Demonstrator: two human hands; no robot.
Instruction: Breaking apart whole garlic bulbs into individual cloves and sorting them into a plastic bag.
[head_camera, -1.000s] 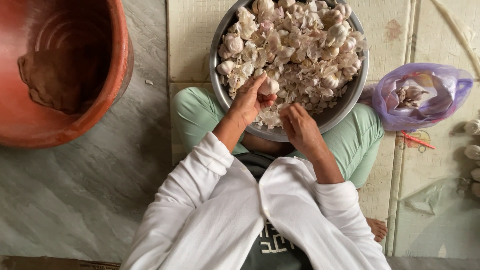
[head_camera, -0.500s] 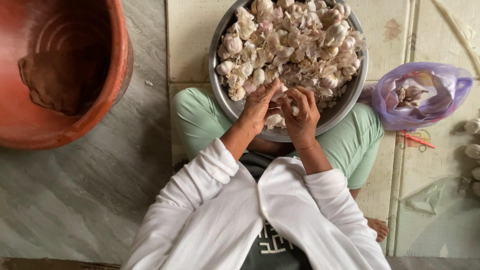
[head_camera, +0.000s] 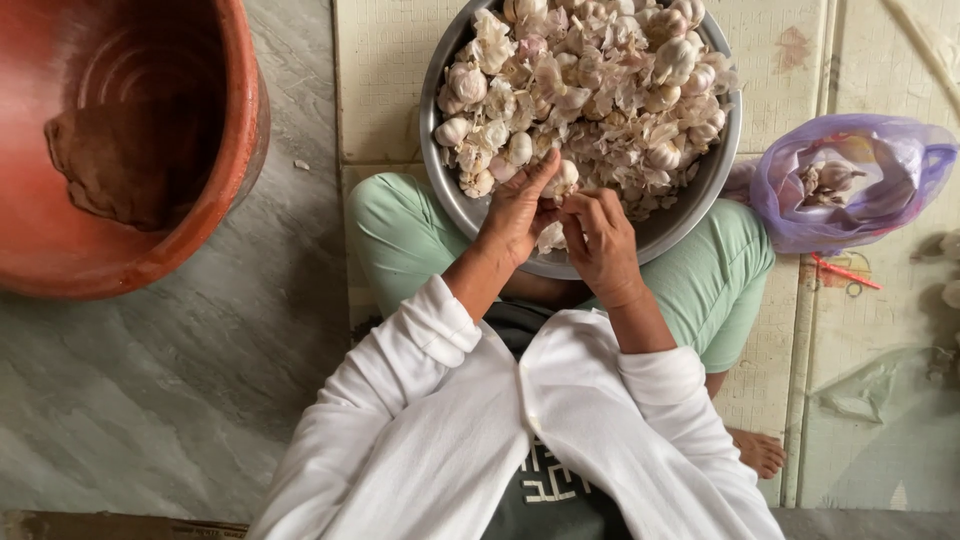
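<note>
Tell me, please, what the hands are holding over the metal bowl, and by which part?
Both hands, left hand and right hand, hold one garlic bulb between their fingertips, gripping its sides above the metal bowl.

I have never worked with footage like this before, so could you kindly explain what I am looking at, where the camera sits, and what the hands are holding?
There is no machine here: a person sitting on the floor works with two bare hands. The single picture comes from a camera worn on that person's head, looking straight down, so you see white sleeves and green trousers from above.

A metal bowl rests at the person's knees, heaped with garlic bulbs and loose papery skins. The left hand and the right hand meet over the bowl's near edge, and together they grip one garlic bulb between the fingertips.

To the left stands a large red clay pot. To the right lies a purple plastic bag with a few more garlic pieces inside. The floor is grey stone and pale tile.
</note>
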